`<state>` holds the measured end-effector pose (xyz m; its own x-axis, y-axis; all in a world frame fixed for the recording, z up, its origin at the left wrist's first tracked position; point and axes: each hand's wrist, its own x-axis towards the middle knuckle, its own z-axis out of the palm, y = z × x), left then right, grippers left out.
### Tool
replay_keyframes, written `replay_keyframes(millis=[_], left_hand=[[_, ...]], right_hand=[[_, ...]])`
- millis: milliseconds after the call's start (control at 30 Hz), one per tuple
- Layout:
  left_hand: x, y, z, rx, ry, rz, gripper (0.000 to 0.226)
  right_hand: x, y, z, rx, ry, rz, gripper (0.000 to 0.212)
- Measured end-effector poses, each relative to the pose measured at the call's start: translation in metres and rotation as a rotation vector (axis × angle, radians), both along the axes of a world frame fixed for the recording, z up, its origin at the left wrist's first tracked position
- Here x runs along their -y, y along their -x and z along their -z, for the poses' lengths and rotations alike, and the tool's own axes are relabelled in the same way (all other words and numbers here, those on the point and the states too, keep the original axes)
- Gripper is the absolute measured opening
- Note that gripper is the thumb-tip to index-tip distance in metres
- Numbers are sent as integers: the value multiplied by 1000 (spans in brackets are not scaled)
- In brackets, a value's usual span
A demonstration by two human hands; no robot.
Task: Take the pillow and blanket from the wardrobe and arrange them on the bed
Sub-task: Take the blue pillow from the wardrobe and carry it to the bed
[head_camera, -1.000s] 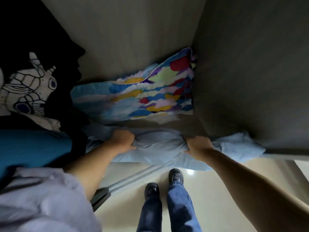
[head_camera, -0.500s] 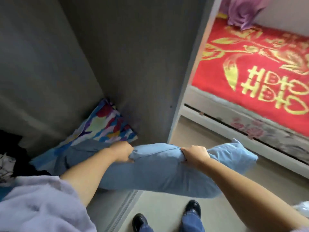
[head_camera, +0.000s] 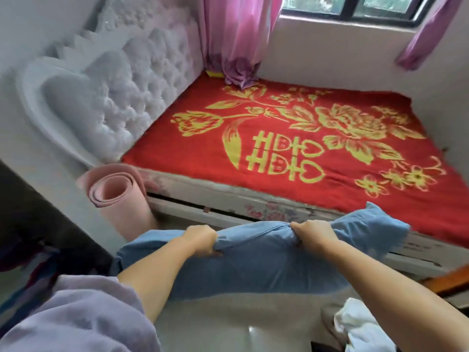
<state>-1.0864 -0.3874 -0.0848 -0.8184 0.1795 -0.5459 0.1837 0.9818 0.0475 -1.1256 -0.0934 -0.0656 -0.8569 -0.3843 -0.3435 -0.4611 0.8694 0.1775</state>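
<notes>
A light blue pillow [head_camera: 266, 260] hangs in the air in front of me, just short of the bed's near edge. My left hand [head_camera: 201, 240] clutches its top seam left of the middle. My right hand [head_camera: 313, 233] grips the same seam further right. The bed [head_camera: 291, 138] lies ahead under a red cover with gold flowers and characters. Its white tufted headboard [head_camera: 114, 97] stands on the left. The wardrobe's dark side [head_camera: 30, 212] shows at the left edge. No blanket is in view.
A rolled pink mat [head_camera: 119, 199] stands on the floor between wardrobe and bed. Pink curtains [head_camera: 236, 39] hang at the window behind the bed. White cloth [head_camera: 360, 326] lies on the floor at the lower right. Pale floor lies under my arms.
The pillow has come out of the wardrobe in both hands. My view has swung right, from the wardrobe's inside to the bed. The colourful folded blanket in the wardrobe has dropped out of sight.
</notes>
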Motion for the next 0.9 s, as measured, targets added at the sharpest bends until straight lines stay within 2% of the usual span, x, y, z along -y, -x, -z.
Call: replay_keyframes(millis=[167, 400, 733, 900], left_hand=[[-67, 77, -35, -24, -5, 82, 45], [-111, 208, -78, -100, 38, 166, 41], [-127, 470, -118, -202, 57, 214, 49], [-127, 562, -144, -312, 57, 246, 47]], right_hand=[[-67, 57, -32, -99, 7, 59, 23], [-107, 156, -59, -165, 4, 179, 23], [-120, 401, -112, -242, -48, 227, 30], [-126, 496, -135, -341, -29, 202, 27]])
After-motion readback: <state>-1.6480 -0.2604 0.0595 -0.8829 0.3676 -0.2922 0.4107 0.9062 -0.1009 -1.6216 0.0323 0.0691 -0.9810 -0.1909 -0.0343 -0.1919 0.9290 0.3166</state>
